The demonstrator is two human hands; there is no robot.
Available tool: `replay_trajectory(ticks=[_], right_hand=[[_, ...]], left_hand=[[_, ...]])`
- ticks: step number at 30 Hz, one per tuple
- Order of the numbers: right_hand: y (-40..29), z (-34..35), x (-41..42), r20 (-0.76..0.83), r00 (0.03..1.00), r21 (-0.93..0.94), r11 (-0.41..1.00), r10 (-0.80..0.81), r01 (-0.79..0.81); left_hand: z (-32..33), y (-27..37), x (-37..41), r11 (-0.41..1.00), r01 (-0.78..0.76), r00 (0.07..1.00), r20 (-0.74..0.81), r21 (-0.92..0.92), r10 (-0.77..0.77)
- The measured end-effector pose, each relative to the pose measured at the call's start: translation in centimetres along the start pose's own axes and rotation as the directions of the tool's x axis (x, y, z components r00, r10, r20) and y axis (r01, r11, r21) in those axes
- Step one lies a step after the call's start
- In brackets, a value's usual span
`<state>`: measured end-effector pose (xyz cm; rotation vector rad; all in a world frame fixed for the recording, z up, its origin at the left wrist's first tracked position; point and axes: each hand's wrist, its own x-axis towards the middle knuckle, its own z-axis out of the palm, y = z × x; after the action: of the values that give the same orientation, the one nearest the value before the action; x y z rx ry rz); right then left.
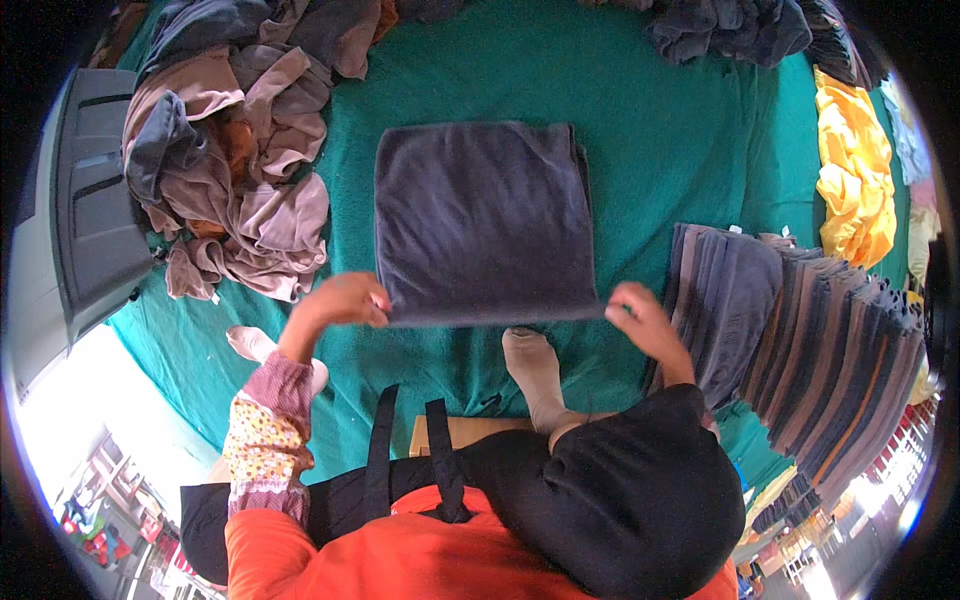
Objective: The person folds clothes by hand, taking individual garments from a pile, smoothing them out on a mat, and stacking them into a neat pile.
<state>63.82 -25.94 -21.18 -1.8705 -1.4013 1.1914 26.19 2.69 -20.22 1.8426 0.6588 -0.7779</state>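
Observation:
A dark grey towel, folded into a rough square, lies on the green cloth before me. Its near left corner is pinched in my left hand. My right hand grips the near right corner between thumb and fingers. The edge between the two hands is drawn straight and looks slightly blurred. At the towel's far right corner, more than one layer shows.
Rumpled brown and grey towels heap up at left beside a grey plastic bin. Folded towels stand in a long row at right. Yellow fabric lies beyond them. My socked foot rests near the towel's front edge.

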Motion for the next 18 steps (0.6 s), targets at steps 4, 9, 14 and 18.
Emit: replay_trajectory(ticks=[4,9,14,18], right_hand=[[-1.1,-3.7,7.7,-0.153,0.967,0.130,0.974,0.204,-0.184],[0.2,-5.1,20.9,-0.364,0.896,0.374,0.921,0.253,-0.108],[2.3,-2.9,18.2,-0.440,0.830,0.149,0.939,0.343,-0.309],[-1.4,3.3,15.4,-0.516,0.820,0.083,0.967,0.247,-0.239]], left_hand=[[-7.7,-1.5,3.2,0.999,-0.031,0.954,-0.299,0.011,0.033],[-14.0,-1.9,7.2,0.990,0.092,0.701,-0.713,0.109,0.013],[-11.3,2.6,7.7,0.860,0.498,0.771,-0.400,-0.108,-0.496],[-3.1,0.6,7.4,0.854,0.499,0.530,-0.728,-0.148,-0.435]])
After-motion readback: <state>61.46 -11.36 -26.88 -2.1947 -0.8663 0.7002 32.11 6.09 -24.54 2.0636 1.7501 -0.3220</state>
